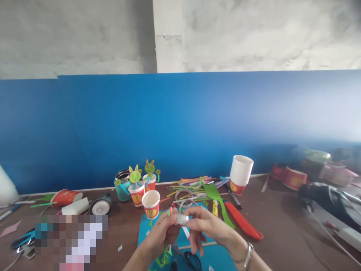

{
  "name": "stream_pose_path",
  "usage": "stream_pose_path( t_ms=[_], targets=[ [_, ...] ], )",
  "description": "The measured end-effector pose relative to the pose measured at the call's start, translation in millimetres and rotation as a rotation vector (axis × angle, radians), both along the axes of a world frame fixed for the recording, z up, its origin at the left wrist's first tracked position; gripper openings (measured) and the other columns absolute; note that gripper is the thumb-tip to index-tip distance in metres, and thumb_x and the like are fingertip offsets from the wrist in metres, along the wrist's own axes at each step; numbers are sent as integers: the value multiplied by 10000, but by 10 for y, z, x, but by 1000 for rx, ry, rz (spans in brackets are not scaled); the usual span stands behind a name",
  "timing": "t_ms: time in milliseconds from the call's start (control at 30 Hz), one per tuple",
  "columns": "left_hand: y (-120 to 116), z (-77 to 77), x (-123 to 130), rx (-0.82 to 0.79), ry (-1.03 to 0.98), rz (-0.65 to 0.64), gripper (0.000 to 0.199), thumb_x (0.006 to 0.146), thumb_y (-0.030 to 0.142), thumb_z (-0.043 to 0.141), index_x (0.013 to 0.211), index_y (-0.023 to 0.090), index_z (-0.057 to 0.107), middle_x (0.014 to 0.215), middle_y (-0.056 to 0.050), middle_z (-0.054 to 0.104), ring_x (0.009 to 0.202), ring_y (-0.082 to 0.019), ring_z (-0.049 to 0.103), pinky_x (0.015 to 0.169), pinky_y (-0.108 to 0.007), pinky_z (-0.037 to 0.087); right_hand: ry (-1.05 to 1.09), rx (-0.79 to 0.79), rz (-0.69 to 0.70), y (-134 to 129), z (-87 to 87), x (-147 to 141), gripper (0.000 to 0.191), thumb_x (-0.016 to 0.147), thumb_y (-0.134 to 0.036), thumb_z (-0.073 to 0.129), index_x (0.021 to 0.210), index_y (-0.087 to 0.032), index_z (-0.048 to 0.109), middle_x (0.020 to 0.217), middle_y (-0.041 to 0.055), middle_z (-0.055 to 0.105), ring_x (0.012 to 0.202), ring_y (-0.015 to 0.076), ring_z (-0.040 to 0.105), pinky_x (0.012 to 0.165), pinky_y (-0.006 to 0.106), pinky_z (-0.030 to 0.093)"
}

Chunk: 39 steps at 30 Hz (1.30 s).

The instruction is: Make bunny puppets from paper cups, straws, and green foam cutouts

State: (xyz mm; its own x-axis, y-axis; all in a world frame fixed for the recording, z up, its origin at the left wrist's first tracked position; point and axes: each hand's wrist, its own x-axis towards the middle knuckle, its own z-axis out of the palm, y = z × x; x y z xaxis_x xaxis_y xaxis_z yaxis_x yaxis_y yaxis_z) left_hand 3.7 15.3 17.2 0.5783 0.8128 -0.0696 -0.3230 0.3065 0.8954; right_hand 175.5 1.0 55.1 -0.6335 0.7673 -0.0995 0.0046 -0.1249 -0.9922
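Both hands meet above the blue sheet [220, 258], at the lower middle. A small whitish, shiny roll [182, 219] is pinched between them. My left hand [163, 231] closes on its left end, and green strips show just below that hand. My right hand [201, 226] holds the other end between thumb and forefinger, its lower fingers curled. Dark-handled scissors [193, 260] lie on the sheet under the hands. A red and white paper cup [150, 204] stands just behind my left hand.
Behind stand two cups with green paper figures [135, 176] and a teal flask [122, 192]. Coloured sticks [186, 186], a green paper piece [217, 197], a red pouch [244, 222] and stacked white cups [241, 171] are to the right. A tipped cup [66, 197] lies left.
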Motion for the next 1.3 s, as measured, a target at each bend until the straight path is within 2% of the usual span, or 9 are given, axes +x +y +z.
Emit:
stream_pose_path(
  t_ms=[100,233,400,567,700,767,867,1000,1300],
  targets=[
    [1,-67,1,-69,-56,-49,536,579,629,694,645,208,369,483,126,209,409,-27,85,394,-188,46,90,-25,39,-6,-10,0,261,776,-411,580,803,-172,478,482,-28,635,323,86,543,345,164,206],
    [-2,-100,-2,-18,-62,-44,515,610,638,671,664,201,404,472,125,212,395,-26,105,388,-187,56,105,-24,14,-27,-23,-36,270,770,-415,594,765,-167,488,448,-27,626,308,88,539,340,160,205],
    [29,-70,-38,73,-3,-54,454,685,586,652,660,202,412,451,125,198,396,-35,119,389,-205,69,-10,22,-56,-23,-3,-57,271,748,-425,593,755,-177,483,399,-59,564,283,90,513,322,152,198],
    [65,8,-26,255,163,-6,416,711,555,647,668,169,498,491,86,319,448,-49,235,441,-223,133,-210,42,-156,34,-22,-16,219,731,-392,583,710,-190,500,369,-81,516,257,83,454,296,157,259],
    [58,40,10,317,228,51,411,722,550,634,668,156,530,536,66,355,491,-60,282,469,-225,165,-354,49,-213,15,7,-3,177,776,-342,542,689,-191,507,342,-88,498,240,63,413,303,148,262],
    [51,19,19,321,220,65,440,724,577,615,634,163,494,511,79,320,472,-54,261,454,-221,152,-321,52,-174,-3,35,4,222,791,-383,556,699,-186,509,330,-93,483,241,63,416,313,147,247],
    [42,-58,18,218,125,37,467,728,619,582,628,196,410,458,110,248,410,-44,192,409,-212,114,-114,63,-52,-9,49,35,303,819,-461,551,783,-161,533,343,-86,502,267,63,448,340,155,233],
    [29,-147,12,67,10,26,471,729,630,576,656,218,359,443,129,212,387,-39,112,379,-200,79,118,25,21,16,-12,77,258,849,-399,508,839,-142,532,366,-65,543,271,63,454,339,173,221],
    [18,43,25,243,179,43,485,690,635,611,642,181,446,448,117,255,408,-35,198,430,-226,101,-123,11,-126,59,-92,35,177,777,-343,518,747,-168,521,360,-63,570,258,82,490,312,167,190]
  ],
)
